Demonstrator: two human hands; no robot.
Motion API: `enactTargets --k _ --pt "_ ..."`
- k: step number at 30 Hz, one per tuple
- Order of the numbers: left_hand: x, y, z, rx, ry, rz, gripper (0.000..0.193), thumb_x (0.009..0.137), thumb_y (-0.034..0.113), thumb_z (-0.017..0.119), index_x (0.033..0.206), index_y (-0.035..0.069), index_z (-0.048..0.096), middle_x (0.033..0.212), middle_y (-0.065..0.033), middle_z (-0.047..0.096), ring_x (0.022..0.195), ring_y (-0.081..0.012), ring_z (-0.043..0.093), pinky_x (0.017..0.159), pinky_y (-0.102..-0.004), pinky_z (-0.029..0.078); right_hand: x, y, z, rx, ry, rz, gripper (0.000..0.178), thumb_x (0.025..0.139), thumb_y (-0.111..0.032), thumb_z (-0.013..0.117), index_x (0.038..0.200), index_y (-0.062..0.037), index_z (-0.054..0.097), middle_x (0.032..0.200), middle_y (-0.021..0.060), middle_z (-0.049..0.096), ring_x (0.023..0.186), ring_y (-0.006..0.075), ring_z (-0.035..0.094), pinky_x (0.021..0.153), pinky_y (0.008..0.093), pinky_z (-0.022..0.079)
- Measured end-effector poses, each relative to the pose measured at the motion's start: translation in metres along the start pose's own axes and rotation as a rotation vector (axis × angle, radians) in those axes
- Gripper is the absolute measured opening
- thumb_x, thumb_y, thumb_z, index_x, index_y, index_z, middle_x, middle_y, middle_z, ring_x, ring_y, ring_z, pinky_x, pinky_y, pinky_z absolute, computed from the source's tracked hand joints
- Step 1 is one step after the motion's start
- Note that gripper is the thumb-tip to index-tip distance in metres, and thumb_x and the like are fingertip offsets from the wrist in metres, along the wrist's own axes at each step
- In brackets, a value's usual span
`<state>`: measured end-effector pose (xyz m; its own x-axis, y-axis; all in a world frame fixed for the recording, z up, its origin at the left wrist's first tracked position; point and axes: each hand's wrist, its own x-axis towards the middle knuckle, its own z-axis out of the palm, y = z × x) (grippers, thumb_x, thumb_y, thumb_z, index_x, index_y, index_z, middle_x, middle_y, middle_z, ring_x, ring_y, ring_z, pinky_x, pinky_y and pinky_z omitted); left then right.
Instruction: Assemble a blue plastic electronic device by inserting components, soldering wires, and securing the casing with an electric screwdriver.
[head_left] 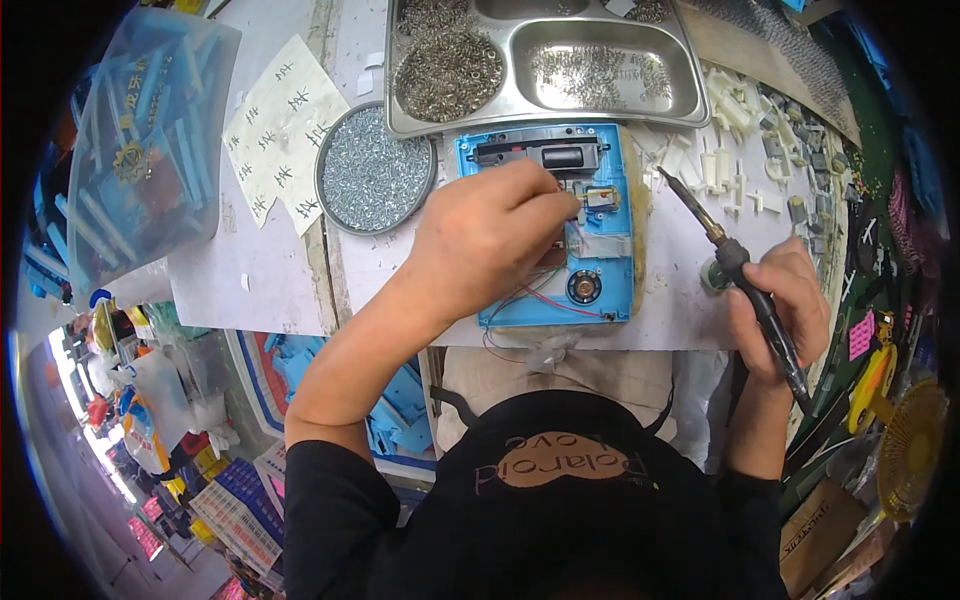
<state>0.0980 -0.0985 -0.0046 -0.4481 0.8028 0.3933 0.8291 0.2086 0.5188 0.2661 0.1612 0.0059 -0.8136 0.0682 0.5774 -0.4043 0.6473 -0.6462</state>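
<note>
A blue plastic housing [612,272] lies open on the table before me, with a small round speaker [584,287], a small metal-cased component [602,198] and thin red and dark wires [556,301] in it. My left hand [490,232] reaches over its left half, fingers pinched close beside the metal-cased component. Whatever those fingertips grip is hidden. To the right of the housing, my right hand [788,312] is wrapped round the dark handle of a soldering iron [735,258]. The iron's tip points up and left, apart from the housing.
A steel compartment tray [515,122] with springs and small metal parts stands behind the housing. Left of it are a round dish [322,180] of small screws and marked paper sheets [283,130]. A translucent bin [215,90] holds blue parts; white plastic pieces [720,170] lie at right.
</note>
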Motion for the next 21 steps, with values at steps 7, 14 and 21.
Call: enactTargets --k 7,14,21 --pt "0.002 0.001 0.007 -0.296 0.211 -0.276 0.018 0.085 0.000 0.075 0.103 0.002 0.077 0.086 -0.0058 0.069 0.073 -0.0160 0.070 0.062 -0.0280 0.055 -0.006 -0.012 0.029 0.244 0.295 0.397 0.038 0.087 -0.006 0.077 0.122 0.0042 0.065 0.089 0.0129 0.069 0.081 0.0178 0.064 0.078 0.0295 0.052" --pt "-0.005 0.006 0.014 -0.639 0.265 -0.602 0.010 0.089 0.002 0.075 0.098 -0.001 0.075 0.086 -0.0057 0.070 0.070 -0.0075 0.067 0.062 -0.0225 0.053 0.052 -0.023 0.086 0.298 0.021 0.280 0.049 0.084 0.003 0.073 0.131 -0.0069 0.066 0.101 0.0099 0.072 0.091 0.0190 0.070 0.083 0.0298 0.056" --pt "-0.003 0.003 0.012 -0.525 0.245 -0.452 0.011 0.086 0.005 0.077 0.096 0.000 0.075 0.085 -0.0073 0.069 0.067 -0.0120 0.064 0.060 -0.0263 0.050 0.065 -0.018 0.109 0.293 0.079 0.244 0.053 0.082 0.004 0.072 0.133 -0.0091 0.065 0.099 0.0094 0.069 0.092 0.0196 0.069 0.083 0.0313 0.055"
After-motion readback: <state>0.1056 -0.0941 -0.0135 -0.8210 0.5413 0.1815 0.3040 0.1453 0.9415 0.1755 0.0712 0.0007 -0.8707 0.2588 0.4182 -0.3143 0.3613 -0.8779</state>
